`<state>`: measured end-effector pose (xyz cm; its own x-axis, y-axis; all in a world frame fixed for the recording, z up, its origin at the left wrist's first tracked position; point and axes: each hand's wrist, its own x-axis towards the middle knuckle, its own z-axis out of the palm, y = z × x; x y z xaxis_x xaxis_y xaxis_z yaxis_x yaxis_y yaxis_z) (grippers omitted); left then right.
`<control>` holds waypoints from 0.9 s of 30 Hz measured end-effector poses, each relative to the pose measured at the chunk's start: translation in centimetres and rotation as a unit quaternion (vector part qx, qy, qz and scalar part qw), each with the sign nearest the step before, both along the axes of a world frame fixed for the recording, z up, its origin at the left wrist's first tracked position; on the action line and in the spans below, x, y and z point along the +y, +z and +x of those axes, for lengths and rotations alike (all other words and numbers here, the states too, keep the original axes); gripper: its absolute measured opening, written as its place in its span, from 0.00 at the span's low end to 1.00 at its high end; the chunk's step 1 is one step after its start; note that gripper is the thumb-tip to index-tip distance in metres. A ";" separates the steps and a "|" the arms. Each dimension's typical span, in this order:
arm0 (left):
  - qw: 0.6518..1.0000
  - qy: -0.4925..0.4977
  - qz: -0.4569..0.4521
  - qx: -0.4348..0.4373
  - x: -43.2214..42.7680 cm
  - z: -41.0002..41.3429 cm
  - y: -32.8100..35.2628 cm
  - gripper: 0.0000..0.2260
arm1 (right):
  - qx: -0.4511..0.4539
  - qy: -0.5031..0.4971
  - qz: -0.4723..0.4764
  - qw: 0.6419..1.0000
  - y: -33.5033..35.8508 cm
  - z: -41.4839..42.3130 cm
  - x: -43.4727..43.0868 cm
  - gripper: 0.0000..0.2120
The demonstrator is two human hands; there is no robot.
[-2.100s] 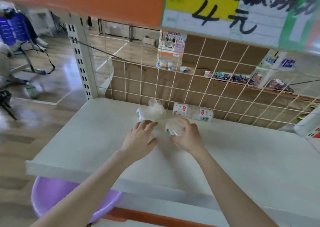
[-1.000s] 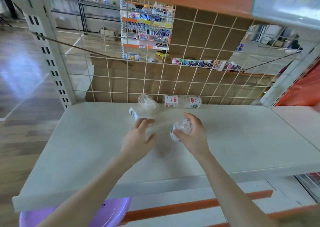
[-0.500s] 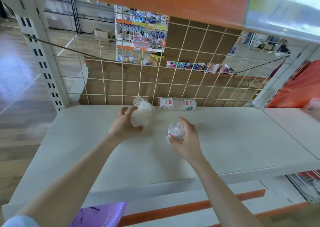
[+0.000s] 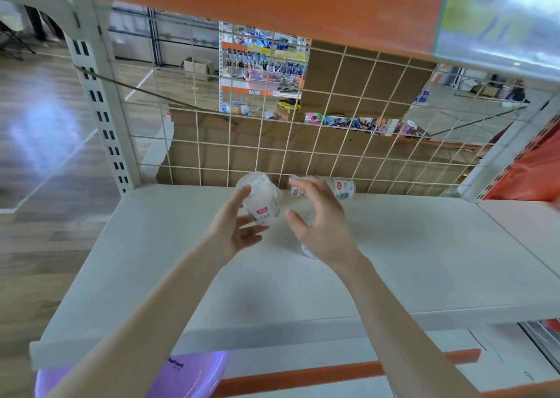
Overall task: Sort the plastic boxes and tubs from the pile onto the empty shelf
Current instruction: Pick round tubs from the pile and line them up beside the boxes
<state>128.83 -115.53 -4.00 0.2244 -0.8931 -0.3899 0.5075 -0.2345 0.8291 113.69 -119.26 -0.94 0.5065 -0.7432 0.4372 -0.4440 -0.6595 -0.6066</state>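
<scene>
We counted three clear plastic tubs at the white shelf: a held tub in the left hand, a lying tub against the wire grid at the back, and a third tub mostly hidden beneath the right hand. We counted two hands, one shelf board in use, and one purple basin below its front edge.

Clear tub, red label; white shelf; purple basin; orange rail.

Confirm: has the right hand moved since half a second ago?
Yes. The right hand has left the small tub and gone toward the wire grid; it now overlaps the long box.
</scene>
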 end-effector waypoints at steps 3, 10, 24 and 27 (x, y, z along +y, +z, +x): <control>0.998 -0.058 0.032 -0.020 0.8 0.2 0.3 0.24 | 0.032 0.033 0.024 0.999 -0.1 0.3 0.1 0.26; 0.981 -0.148 0.019 -0.128 2.2 -0.9 1.3 0.30 | -0.019 0.052 0.115 0.992 -0.4 1.0 0.5 0.30; 0.882 0.055 -0.092 -0.459 3.4 -2.4 -3.6 0.29 | -0.096 -0.100 0.024 0.990 -3.6 -2.3 0.4 0.21; 0.869 0.056 -0.101 -0.481 3.4 -3.2 -4.8 0.31 | -0.080 -0.146 0.009 0.986 -4.3 -3.7 -0.6 0.28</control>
